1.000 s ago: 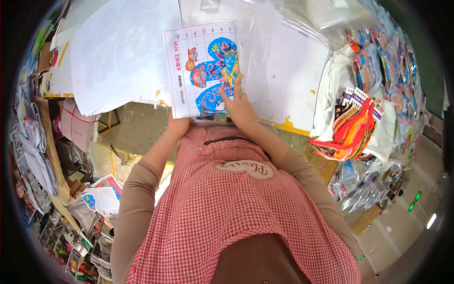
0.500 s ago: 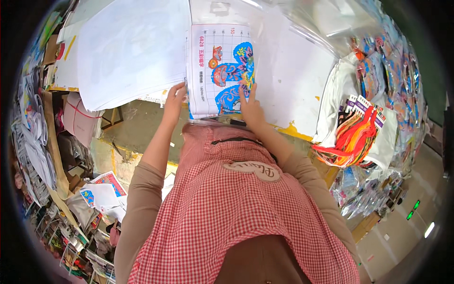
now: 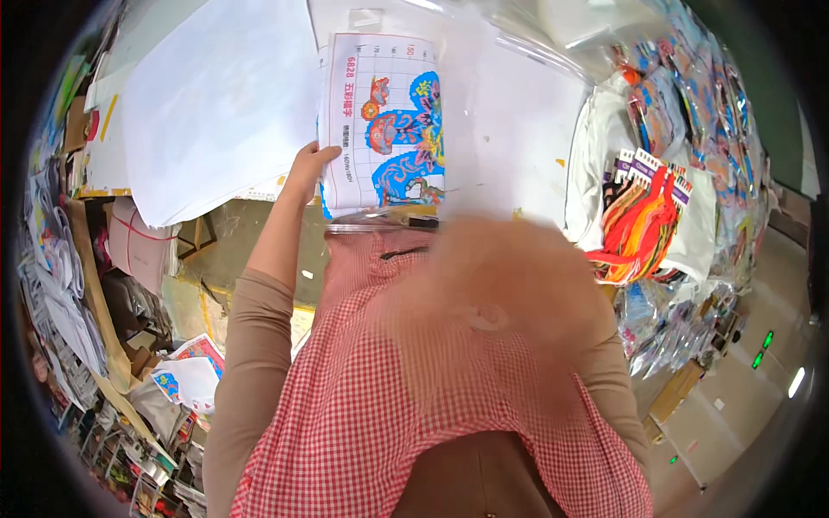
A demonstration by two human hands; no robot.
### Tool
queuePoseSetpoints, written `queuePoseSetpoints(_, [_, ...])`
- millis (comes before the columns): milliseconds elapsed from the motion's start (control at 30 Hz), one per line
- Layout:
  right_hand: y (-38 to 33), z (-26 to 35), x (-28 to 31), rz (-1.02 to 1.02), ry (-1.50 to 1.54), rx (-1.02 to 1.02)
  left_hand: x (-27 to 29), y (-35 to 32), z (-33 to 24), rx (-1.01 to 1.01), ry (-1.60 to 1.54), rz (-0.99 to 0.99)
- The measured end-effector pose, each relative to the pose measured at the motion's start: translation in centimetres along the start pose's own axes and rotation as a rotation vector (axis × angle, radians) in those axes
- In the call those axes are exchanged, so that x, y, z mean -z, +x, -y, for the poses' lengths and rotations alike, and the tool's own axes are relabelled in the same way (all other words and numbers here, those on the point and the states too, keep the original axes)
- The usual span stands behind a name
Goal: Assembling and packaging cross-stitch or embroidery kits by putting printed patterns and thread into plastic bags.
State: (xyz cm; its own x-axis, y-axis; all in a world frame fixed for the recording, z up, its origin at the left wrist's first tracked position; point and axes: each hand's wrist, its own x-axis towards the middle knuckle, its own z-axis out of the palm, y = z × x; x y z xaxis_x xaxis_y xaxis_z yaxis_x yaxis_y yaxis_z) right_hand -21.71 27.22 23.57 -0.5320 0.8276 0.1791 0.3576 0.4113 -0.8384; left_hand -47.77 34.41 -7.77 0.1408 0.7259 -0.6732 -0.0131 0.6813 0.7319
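Note:
A printed pattern chart, with a blue, red and yellow design on a grid, lies folded at the near edge of the table. My left hand grips the chart's left edge, thumb on top and the other fingers partly hidden. The edge of a clear plastic bag runs along the chart's near end; I cannot tell how much of the chart is inside it. My right hand, smeared by motion, is raised in front of my red checked apron, off the chart. Its fingers cannot be made out.
Large white sheets lie to the left of the chart. On the right, bundled red, orange and dark embroidery threads rest on white cloth, beside a heap of clear-bagged packages. Below left, printed sheets lie near crowded shelves.
My right hand has left the chart and risen toward me, now blurred. My left hand stays at the chart's left edge. The whole view has shifted slightly.

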Motion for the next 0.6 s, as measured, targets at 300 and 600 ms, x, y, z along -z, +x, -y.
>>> queuePoseSetpoints(300, [-4.4,2.2,0.5,-0.17,-0.02,-0.022,-0.6,1.3,2.4,0.004,0.078,0.004])
queuePoseSetpoints(600, [-6.4,3.3,0.7,-0.301,-0.043,-0.01,0.2,1.4,2.7,0.013,0.056,0.029])
